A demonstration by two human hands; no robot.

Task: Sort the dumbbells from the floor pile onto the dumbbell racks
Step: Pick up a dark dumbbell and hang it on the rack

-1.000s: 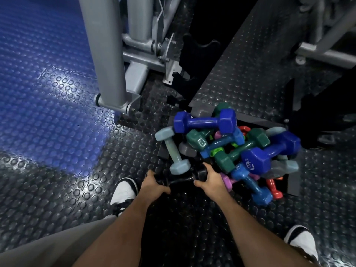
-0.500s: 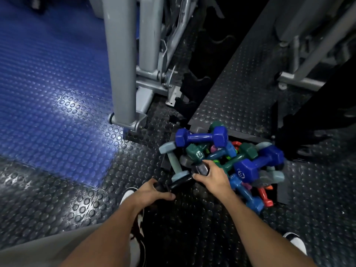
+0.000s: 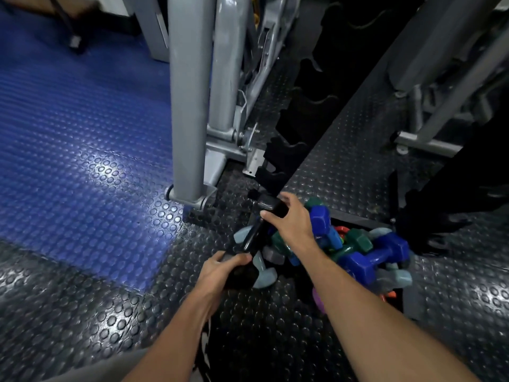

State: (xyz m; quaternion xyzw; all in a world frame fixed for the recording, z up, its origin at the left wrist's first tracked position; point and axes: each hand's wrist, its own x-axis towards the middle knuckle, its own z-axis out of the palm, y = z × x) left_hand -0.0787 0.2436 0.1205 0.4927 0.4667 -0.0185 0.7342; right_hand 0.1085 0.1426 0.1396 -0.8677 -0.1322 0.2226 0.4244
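Raised just above the near-left edge of the floor pile, the black dumbbell looks heavy, rigid and slick, so the left hand and right hand sensibly clasp opposite heads.

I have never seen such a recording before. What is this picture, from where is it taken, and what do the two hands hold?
There is no machine here. A person wears a camera on the head, so you look down along their own arms at a gym floor of studded rubber. The left hand grips one end of a black dumbbell, and the right hand grips the other end, so the dumbbell is held tilted above the floor. Under the right arm lies a pile of coloured dumbbells: blue, green, pale grey-blue. Behind stands a grey machine frame, and beside it a black rack with scalloped cradles.
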